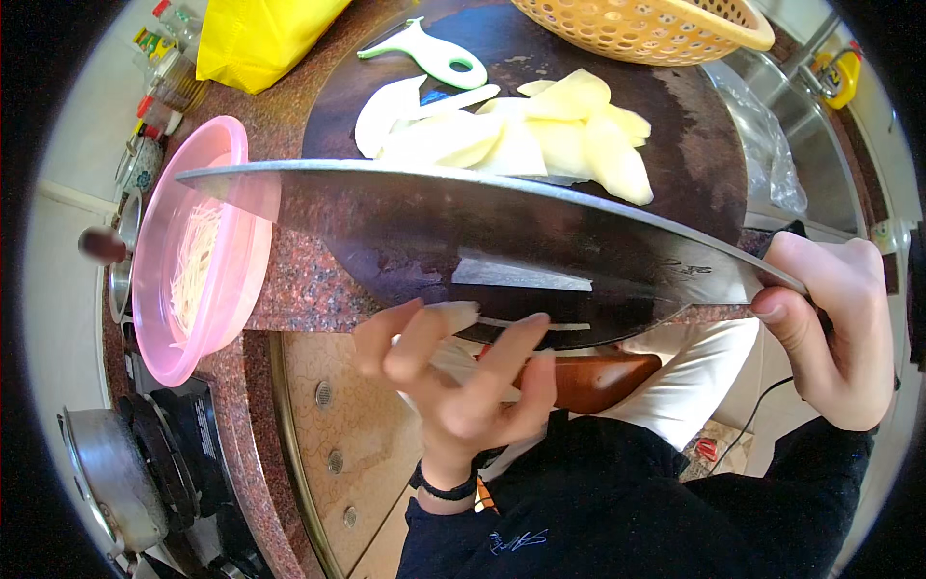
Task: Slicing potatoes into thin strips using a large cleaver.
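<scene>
My right hand [832,326] grips a wide kitchen knife [492,224] near its blade's heel; the blade spans a dark round cutting board [694,145]. My left hand [470,376], slightly blurred, hovers at the board's near edge with fingers spread, holding nothing I can see. A thin pale strip [571,326] lies by its fingertips, and a wider pale piece [521,273] shows at the blade. Beyond the knife are pale yellow peeled slices [571,137] and a light green peeler [441,58]. The blade's tip overlaps a pink plastic basin [152,289] with thin shreds [195,260].
An orange perforated basket [644,32] sits at the board's far edge, a yellow bag [264,43] at far left. A clear plastic bag [767,137] lies by the steel sink [825,159]. Jars [173,76] line the wall; a metal pot [108,478] stands lower left.
</scene>
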`<state>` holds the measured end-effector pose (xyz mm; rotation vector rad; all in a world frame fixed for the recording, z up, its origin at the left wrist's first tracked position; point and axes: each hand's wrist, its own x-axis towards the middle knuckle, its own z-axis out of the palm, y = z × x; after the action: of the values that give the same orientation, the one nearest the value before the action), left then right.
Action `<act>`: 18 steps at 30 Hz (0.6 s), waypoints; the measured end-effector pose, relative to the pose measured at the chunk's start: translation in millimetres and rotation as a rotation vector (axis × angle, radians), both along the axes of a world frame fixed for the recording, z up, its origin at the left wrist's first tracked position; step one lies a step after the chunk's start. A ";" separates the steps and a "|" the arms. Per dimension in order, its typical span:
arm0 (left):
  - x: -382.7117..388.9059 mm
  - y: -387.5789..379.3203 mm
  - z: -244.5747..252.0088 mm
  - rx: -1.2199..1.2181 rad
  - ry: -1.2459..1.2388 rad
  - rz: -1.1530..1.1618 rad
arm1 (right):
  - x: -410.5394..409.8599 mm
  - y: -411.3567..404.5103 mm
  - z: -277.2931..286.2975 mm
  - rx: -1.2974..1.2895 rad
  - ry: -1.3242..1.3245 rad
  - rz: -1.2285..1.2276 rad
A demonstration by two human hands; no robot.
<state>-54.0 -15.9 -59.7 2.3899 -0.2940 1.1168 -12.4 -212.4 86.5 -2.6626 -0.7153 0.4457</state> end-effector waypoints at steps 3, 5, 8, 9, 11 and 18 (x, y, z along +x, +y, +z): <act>-2.8 14.1 -1.1 -0.088 -0.036 0.023 | -0.3 -1.8 -0.6 0.003 0.007 -0.019; 4.4 28.6 4.1 -0.282 -0.243 0.132 | -2.1 -2.4 -0.1 0.007 0.014 -0.028; 25.2 37.2 22.4 -0.581 -0.426 0.221 | -3.5 -1.0 -2.2 0.007 0.005 -0.027; 30.7 37.3 29.4 -0.581 -0.425 0.221 | -3.0 -2.0 -4.0 0.012 -0.060 0.006; 37.8 39.0 38.9 -0.811 -0.419 0.018 | -2.0 -3.6 -6.9 0.017 -0.123 0.038; 48.7 30.9 44.4 -0.939 -0.296 -0.067 | -2.4 1.6 -5.3 -0.021 -0.326 0.111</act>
<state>-5.3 15.1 -15.3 1.3868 0.0625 1.2133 -14.9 -210.8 81.3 -2.7549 -0.9603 0.0439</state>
